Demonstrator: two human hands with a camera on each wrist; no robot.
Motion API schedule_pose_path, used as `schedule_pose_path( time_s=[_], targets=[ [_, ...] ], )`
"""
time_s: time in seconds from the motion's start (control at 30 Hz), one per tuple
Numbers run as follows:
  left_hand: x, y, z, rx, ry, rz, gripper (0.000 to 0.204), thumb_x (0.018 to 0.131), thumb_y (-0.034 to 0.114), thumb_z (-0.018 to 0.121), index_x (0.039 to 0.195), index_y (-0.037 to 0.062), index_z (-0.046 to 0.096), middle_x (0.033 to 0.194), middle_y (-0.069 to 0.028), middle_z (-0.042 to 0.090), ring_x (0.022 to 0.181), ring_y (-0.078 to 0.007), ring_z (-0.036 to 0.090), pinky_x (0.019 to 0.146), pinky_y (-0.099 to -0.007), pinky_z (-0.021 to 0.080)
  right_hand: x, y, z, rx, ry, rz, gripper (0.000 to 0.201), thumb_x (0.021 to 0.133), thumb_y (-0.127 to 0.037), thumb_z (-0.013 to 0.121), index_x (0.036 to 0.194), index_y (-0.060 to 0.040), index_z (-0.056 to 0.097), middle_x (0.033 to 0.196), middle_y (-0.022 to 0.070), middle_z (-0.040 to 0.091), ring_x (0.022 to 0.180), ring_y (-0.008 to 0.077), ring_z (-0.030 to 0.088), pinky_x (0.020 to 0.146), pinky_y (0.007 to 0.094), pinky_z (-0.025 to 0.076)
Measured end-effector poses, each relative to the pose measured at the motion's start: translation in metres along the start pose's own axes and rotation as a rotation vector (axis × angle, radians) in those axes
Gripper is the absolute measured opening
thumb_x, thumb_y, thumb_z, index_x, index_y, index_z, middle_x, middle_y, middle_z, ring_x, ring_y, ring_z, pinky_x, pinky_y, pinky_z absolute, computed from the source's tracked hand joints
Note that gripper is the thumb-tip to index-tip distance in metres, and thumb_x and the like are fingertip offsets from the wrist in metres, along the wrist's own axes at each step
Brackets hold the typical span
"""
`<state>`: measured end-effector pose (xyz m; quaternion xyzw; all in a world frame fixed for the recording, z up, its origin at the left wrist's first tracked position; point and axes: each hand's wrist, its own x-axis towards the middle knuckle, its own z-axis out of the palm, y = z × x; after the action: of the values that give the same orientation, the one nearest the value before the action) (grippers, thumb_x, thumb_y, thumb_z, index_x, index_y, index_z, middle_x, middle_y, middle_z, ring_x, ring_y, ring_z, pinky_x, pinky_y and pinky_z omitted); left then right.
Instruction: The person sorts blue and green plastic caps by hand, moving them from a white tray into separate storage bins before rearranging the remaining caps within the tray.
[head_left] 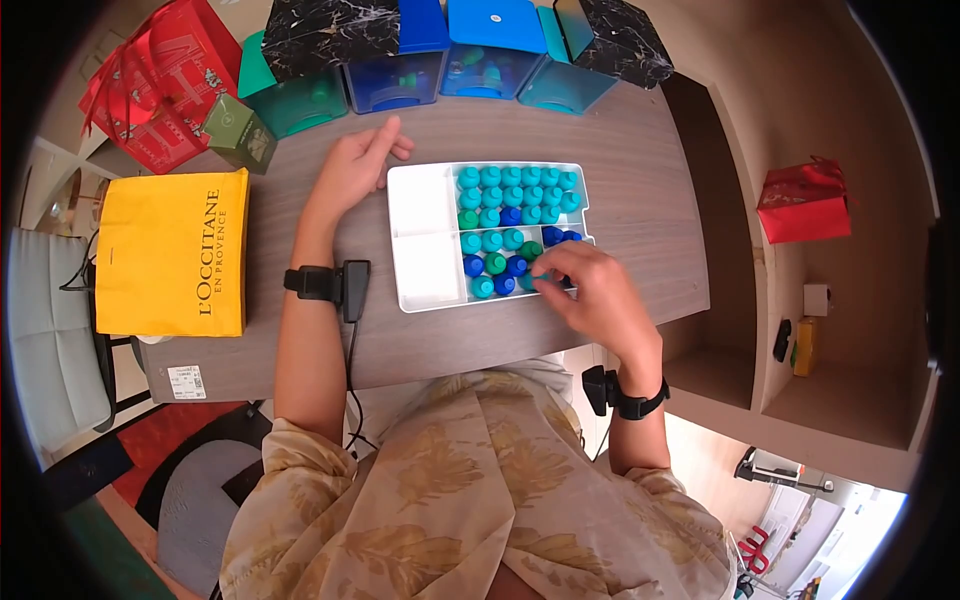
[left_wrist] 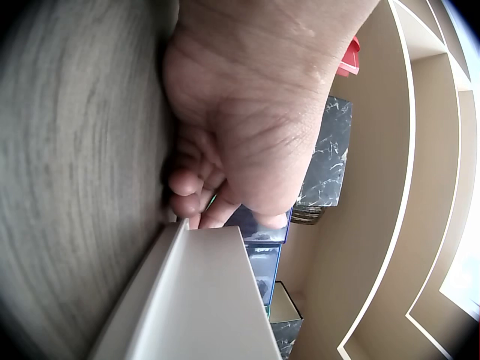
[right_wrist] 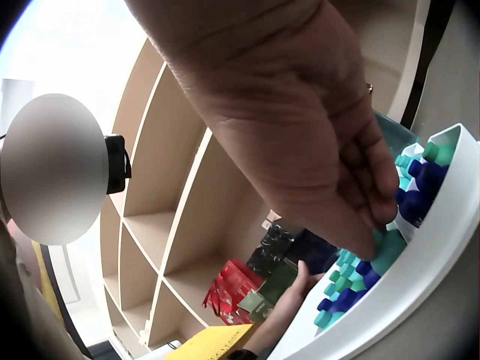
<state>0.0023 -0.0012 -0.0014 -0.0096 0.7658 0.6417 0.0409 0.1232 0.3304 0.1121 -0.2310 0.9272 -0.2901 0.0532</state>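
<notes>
A white divided tray [head_left: 422,268] holds rows of small bottles: teal ones [head_left: 512,194] in the far compartment with a few green and blue, and mixed colours in the near one. My right hand [head_left: 597,295] reaches over the near right part of the tray; in the right wrist view its thumb and fingers pinch a teal-green bottle [right_wrist: 388,251] beside blue bottles [right_wrist: 429,178]. My left hand [head_left: 362,165] rests on the table by the tray's far left corner, fingers loosely bent, holding nothing; the left wrist view shows the hand [left_wrist: 236,127] next to the tray wall [left_wrist: 214,292].
Clear-fronted boxes [head_left: 395,84] with blue and teal parts line the table's far edge. At the left are a yellow bag [head_left: 170,255], a green box [head_left: 240,135] and a red bag [head_left: 165,85]. A red bag [head_left: 805,202] sits on the right shelf.
</notes>
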Motion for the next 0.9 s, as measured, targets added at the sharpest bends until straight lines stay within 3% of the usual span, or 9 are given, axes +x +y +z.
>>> schedule_pose_path(
  time_s=[0.1,0.2,0.3,0.4,0.5,0.67,0.8,0.9],
  targets=[
    [0.000,0.001,-0.001,-0.005,-0.004,0.005,0.059,0.111,0.054,0.051,0.107,0.0013,0.077,0.093,-0.0019,0.073,0.059,-0.0039,0.054,0.052,-0.0211,0.042,0.001,-0.008,-0.018,0.148,0.043,0.057,0.013,0.088,-0.003,0.077,0.101,-0.0037,0.074,0.097,0.0121,0.074,0.085,0.0286,0.073,0.071,0.0375,0.057],
    [-0.001,0.001,0.000,-0.012,-0.004,-0.001,0.058,0.111,0.053,0.051,0.107,0.0013,0.077,0.093,-0.0019,0.073,0.059,-0.0038,0.054,0.052,-0.0210,0.042,0.009,-0.002,-0.035,0.099,0.244,0.033,0.014,0.089,0.000,0.075,0.102,-0.0015,0.074,0.098,0.0126,0.074,0.084,0.0270,0.074,0.072,0.0357,0.057],
    [0.000,0.001,0.000,-0.007,-0.002,-0.005,0.058,0.111,0.053,0.052,0.106,0.0013,0.077,0.093,-0.0016,0.073,0.059,-0.0037,0.054,0.052,-0.0212,0.042,0.021,0.012,-0.039,0.031,0.320,0.106,0.014,0.088,0.001,0.075,0.102,0.0007,0.073,0.099,0.0131,0.075,0.083,0.0274,0.073,0.075,0.0372,0.058],
    [-0.001,0.002,0.000,-0.014,0.001,-0.011,0.057,0.111,0.052,0.052,0.106,0.0014,0.077,0.093,-0.0014,0.073,0.059,-0.0036,0.054,0.052,-0.0212,0.042,0.031,0.038,-0.027,0.000,0.313,0.037,0.014,0.088,0.002,0.075,0.102,0.0018,0.073,0.099,0.0149,0.074,0.084,0.0278,0.073,0.077,0.0380,0.058],
    [0.000,0.000,0.000,-0.025,0.003,-0.015,0.057,0.111,0.053,0.053,0.106,0.0014,0.077,0.093,-0.0014,0.073,0.059,-0.0037,0.054,0.052,-0.0213,0.042,0.036,0.047,-0.016,0.018,0.228,0.082,0.016,0.088,0.002,0.075,0.103,0.0028,0.073,0.100,0.0165,0.074,0.085,0.0282,0.073,0.079,0.0383,0.058],
    [-0.002,0.002,0.000,-0.013,0.004,-0.010,0.058,0.111,0.054,0.052,0.107,0.0016,0.077,0.093,-0.0012,0.073,0.059,-0.0037,0.054,0.053,-0.0213,0.042,0.036,0.044,-0.013,0.046,0.240,0.087,0.018,0.087,0.001,0.077,0.105,0.0018,0.074,0.100,0.0170,0.074,0.086,0.0286,0.072,0.079,0.0377,0.058],
    [-0.001,0.001,0.000,-0.024,0.015,-0.001,0.060,0.109,0.055,0.055,0.104,-0.0006,0.078,0.089,-0.0024,0.074,0.059,-0.0085,0.056,0.056,-0.0248,0.046,0.033,0.032,-0.019,0.022,0.275,0.103,0.019,0.088,0.000,0.079,0.106,0.0008,0.075,0.102,0.0168,0.074,0.085,0.0287,0.072,0.078,0.0374,0.058],
    [-0.002,0.003,0.001,-0.026,0.015,0.000,0.060,0.109,0.055,0.055,0.104,-0.0005,0.078,0.089,-0.0024,0.074,0.059,-0.0086,0.056,0.056,-0.0250,0.046,0.030,0.014,-0.023,0.032,0.203,0.101,0.018,0.089,-0.002,0.079,0.106,0.0000,0.075,0.104,0.0161,0.075,0.085,0.0296,0.071,0.077,0.0382,0.058]
  ],
)
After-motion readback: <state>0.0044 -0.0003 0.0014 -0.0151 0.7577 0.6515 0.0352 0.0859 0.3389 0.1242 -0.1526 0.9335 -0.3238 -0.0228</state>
